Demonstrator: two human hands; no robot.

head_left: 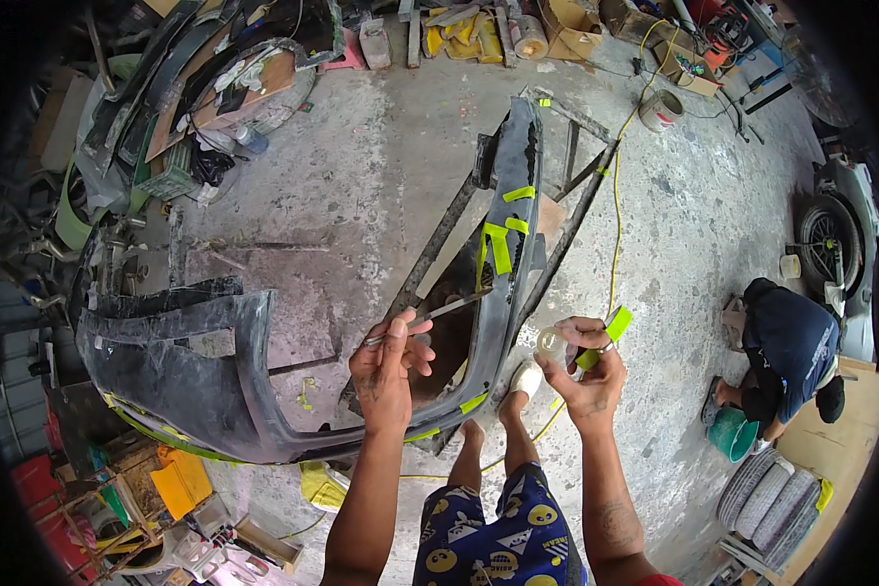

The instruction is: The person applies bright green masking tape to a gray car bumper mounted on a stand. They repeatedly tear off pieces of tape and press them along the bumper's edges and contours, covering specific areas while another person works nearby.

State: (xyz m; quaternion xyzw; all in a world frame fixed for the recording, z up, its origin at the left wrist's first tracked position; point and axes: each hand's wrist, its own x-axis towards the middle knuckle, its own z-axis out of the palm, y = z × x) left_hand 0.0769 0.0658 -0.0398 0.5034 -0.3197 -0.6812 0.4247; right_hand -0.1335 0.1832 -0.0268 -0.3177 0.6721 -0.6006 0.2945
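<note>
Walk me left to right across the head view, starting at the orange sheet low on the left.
Orange sheet → left hand → right hand → white pail → green bucket → car wheel

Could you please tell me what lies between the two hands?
In the head view, a thin tool, the dark panel's edge and a white shoe show between left hand and right hand.

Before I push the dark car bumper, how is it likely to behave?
The car bumper would probably flex, being a long, curved shell with an open middle. It may rock or slide, as it appears propped on a narrow-barred frame. The neon yellow-green tape strips could peel if rubbed, since they sit exposed.
</note>
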